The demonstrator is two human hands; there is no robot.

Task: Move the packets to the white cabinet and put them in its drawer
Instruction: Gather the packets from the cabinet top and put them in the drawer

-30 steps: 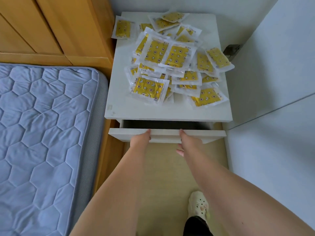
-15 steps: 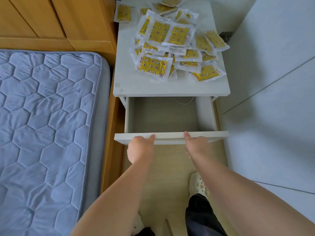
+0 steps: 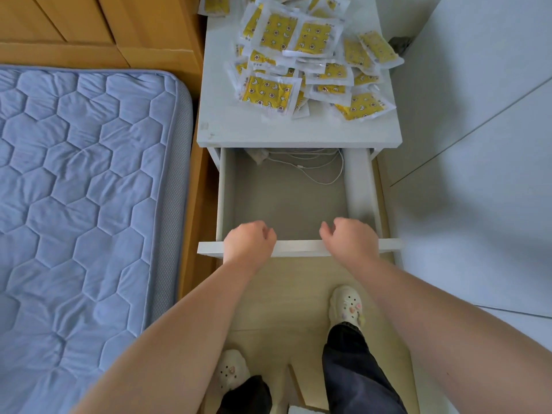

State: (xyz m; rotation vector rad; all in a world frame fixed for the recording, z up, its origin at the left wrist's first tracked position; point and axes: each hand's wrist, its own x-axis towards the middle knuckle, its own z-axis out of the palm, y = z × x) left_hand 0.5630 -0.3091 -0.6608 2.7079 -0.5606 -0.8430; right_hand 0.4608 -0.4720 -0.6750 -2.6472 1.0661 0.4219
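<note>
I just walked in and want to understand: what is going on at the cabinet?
A person stands at the white bedside cabinet. Its drawer is open, and the left hand and right hand are at its front panel, both curled; a grip cannot be confirmed. The yellow plastic packets lie heaped on the cabinet top; none shows in the drawer, which holds a thin white cable.

The far packets (image 3: 310, 37) run off the top edge, and their print is too small to read. The cabinet (image 3: 268, 130) top hides the back of the drawer (image 3: 286, 204), where a white cable (image 3: 322, 171) disappears. The left hand (image 3: 249, 242) and right hand (image 3: 349, 240) cover their own curled fingers, so any grip on the drawer front (image 3: 298, 248) can't be told.
</note>
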